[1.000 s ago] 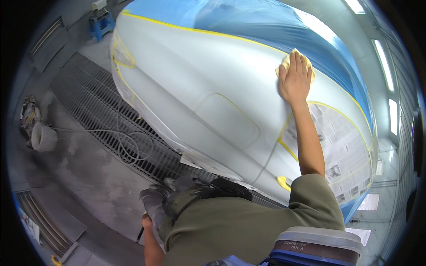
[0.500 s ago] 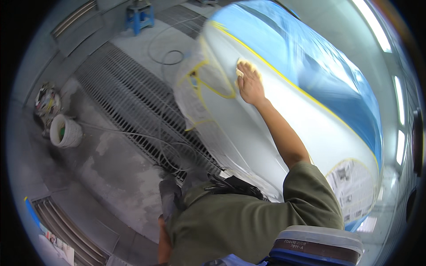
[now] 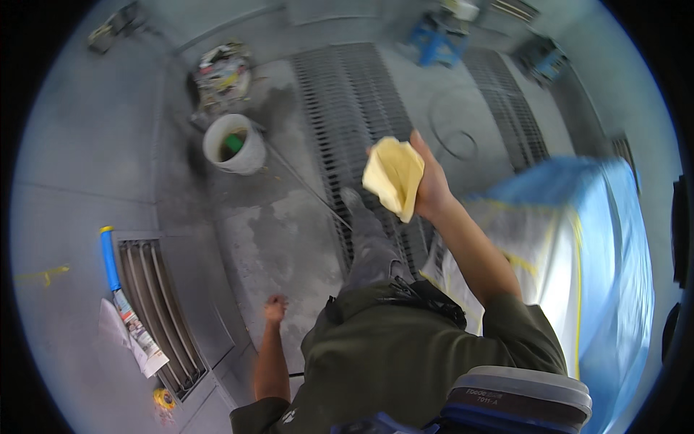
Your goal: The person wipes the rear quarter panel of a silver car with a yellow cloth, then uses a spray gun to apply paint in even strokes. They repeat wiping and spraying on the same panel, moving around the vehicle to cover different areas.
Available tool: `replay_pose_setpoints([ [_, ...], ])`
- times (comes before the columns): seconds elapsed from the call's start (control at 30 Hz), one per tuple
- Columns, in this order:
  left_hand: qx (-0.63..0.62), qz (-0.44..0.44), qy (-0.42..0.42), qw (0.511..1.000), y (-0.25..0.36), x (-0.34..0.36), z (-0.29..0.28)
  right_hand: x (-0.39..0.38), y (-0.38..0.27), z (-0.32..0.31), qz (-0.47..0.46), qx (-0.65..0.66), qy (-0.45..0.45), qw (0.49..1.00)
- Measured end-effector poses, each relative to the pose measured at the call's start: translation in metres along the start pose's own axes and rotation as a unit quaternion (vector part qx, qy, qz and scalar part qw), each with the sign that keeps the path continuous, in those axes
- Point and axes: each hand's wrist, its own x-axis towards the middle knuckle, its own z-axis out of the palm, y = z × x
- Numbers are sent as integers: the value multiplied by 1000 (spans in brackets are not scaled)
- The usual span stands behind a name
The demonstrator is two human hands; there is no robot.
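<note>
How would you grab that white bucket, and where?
Probably take the white bucket by its near rim, from the person's side: its round mouth faces up, and a cluttered heap sits beyond. The left hand looks empty; the right hand holds a yellow cloth.

Light is muted and grey, details slightly blurred, edges bowed toward black corners.

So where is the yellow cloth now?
In the head view, the right hand holds the yellow cloth, just above and right of centre, against the floor grating.
</note>
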Motion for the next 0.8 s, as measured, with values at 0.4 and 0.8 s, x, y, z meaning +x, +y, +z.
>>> replay_pose_setpoints([
  [0.4, 276, -17, -17, 961, 123, 51, 122, 379, -79, 64, 259, -272, -114, 920],
  [0.8, 558, 172, -25, 811, 444, 388, -13, 680, -142, 221, 33, -500, -174, 848],
])
